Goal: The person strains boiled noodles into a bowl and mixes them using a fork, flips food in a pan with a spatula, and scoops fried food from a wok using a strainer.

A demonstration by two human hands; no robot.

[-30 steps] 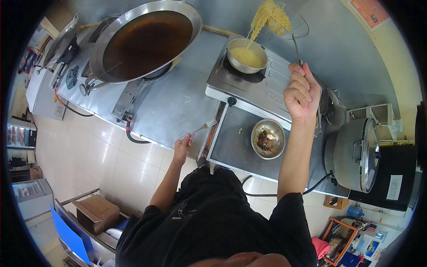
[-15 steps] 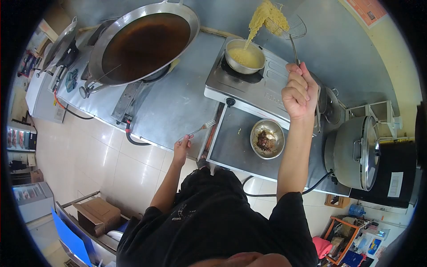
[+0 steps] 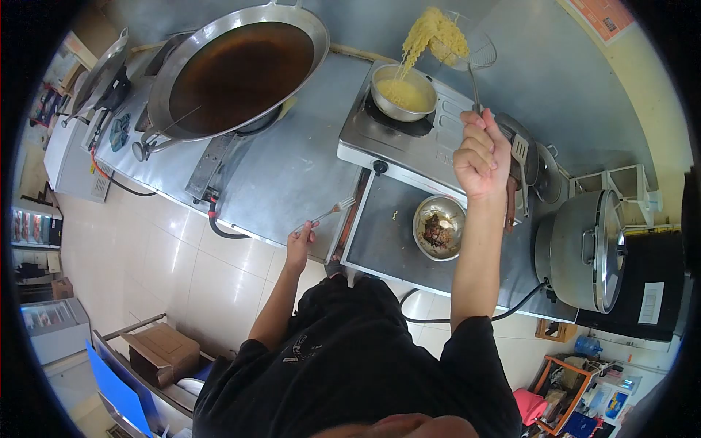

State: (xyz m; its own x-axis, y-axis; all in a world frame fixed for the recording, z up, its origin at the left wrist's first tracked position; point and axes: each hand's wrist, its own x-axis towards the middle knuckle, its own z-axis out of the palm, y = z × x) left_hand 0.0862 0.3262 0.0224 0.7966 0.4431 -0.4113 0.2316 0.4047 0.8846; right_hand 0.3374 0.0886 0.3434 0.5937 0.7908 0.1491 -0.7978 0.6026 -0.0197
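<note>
Closed round the handle of a wire strainer (image 3: 482, 52), my right hand (image 3: 482, 157) is raised over the gas stove (image 3: 453, 146). Yellow noodles (image 3: 432, 35) lie in the strainer and hang over its left side, with strands trailing down into a metal pot (image 3: 404, 91). That pot sits on the burner and holds yellowish liquid and more noodles. My left hand (image 3: 301, 241) is closed on a fork (image 3: 332, 210), tines pointing up and right, over the counter's front edge. A metal bowl (image 3: 439, 228) with dark and brown seasoning is on the dark counter below the stove.
At the upper left is a large wok (image 3: 157, 95) of dark brown liquid. A spatula (image 3: 520, 153) and pan lids are right of the stove. Farther right stands a large lidded pot (image 3: 573, 252). A black hose (image 3: 438, 320) curves below the counter edge.
My right hand and the strainer have shifted left and slightly down, carrying the noodles nearer above the pot. The spatula by the lids now shows more. My left hand and fork look unmoved.
</note>
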